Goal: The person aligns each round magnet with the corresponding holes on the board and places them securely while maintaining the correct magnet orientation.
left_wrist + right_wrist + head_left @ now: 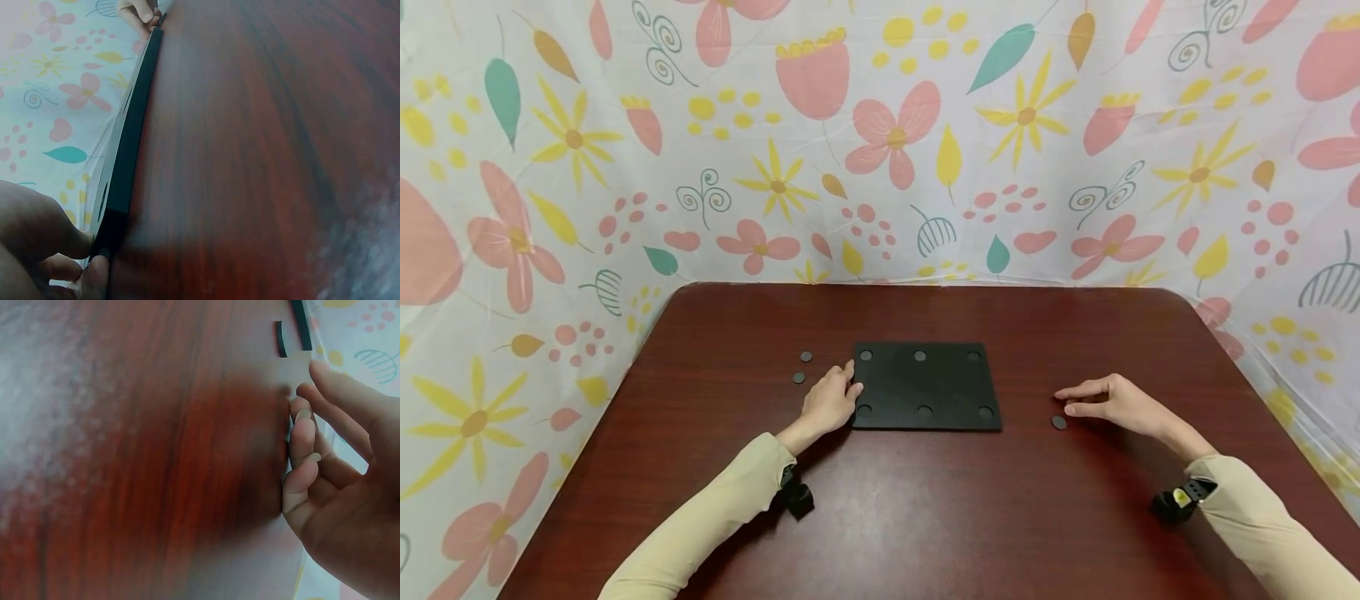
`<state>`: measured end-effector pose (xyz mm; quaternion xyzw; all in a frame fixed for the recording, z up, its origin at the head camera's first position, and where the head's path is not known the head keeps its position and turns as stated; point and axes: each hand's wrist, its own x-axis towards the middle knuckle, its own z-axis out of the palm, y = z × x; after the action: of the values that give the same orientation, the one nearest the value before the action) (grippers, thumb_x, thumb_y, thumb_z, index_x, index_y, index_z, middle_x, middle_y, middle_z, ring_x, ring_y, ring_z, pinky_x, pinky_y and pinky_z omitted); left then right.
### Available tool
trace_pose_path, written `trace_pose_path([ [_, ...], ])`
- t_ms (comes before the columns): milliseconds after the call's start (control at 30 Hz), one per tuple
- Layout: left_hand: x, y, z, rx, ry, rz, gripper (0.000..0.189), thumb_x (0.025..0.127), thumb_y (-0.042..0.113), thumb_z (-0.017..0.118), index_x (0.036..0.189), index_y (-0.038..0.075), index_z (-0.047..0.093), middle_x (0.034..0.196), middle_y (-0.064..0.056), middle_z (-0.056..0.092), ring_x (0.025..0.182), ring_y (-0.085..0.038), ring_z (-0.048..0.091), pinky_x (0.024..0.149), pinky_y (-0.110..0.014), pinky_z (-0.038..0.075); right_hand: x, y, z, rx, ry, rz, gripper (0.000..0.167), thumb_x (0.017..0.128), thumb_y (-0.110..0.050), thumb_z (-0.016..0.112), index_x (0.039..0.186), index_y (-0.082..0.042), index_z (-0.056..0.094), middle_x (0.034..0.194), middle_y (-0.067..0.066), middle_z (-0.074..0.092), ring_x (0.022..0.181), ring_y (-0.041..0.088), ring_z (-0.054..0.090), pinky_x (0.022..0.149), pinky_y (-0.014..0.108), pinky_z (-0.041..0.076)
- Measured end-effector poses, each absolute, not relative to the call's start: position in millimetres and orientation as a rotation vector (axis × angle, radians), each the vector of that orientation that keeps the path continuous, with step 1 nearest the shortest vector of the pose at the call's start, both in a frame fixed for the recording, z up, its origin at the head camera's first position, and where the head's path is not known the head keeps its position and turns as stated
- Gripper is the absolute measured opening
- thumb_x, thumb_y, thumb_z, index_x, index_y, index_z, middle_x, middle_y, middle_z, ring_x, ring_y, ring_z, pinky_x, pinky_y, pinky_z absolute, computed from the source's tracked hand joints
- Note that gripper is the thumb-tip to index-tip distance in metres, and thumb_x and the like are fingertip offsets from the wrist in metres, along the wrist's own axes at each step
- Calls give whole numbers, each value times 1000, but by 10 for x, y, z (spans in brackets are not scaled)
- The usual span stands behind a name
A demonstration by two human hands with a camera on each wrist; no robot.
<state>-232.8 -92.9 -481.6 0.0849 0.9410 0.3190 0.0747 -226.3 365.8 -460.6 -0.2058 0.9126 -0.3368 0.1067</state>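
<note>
A thin black rectangular board (925,385) lies on the table, with round recesses along its far and near edges. My left hand (831,402) pinches the board's left edge, thumb at the top and a finger against the side, as the left wrist view also shows. Off to the right, my right hand (1126,407) rests low at the tabletop, thumb and index finger apart. Just in front of its thumb is a small dark disc (1058,422), whose edge (280,339) appears beyond the fingertips in the right wrist view. The other right fingers (302,482) bend loosely against the table.
Two more dark discs, a farther one (806,357) and a nearer one (798,378), lie left of the board. The reddish-brown table (925,508) has rounded far corners. A floral curtain (895,208) hangs behind it and along both sides.
</note>
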Motion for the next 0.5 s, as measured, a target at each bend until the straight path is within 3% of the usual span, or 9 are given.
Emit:
trace_pose_path([
  [267,-2320,-928,-4820,246,2827,934,55,102,24,50,150,4,33,112,-14,57,53,-15,39,47,-25,28,-2246,3639,-4695,-721,2727,-995,37,78,-23,81,112,-12,74,98,1,73,83,6,59,67,19,43],
  [500,-2324,-928,-4816,253,2835,936,55,102,25,50,150,5,33,109,-12,57,53,-15,38,47,-24,27,-2240,3615,-4717,-730,2785,-941,35,76,-27,83,108,-18,76,96,-4,73,83,4,58,68,19,42],
])
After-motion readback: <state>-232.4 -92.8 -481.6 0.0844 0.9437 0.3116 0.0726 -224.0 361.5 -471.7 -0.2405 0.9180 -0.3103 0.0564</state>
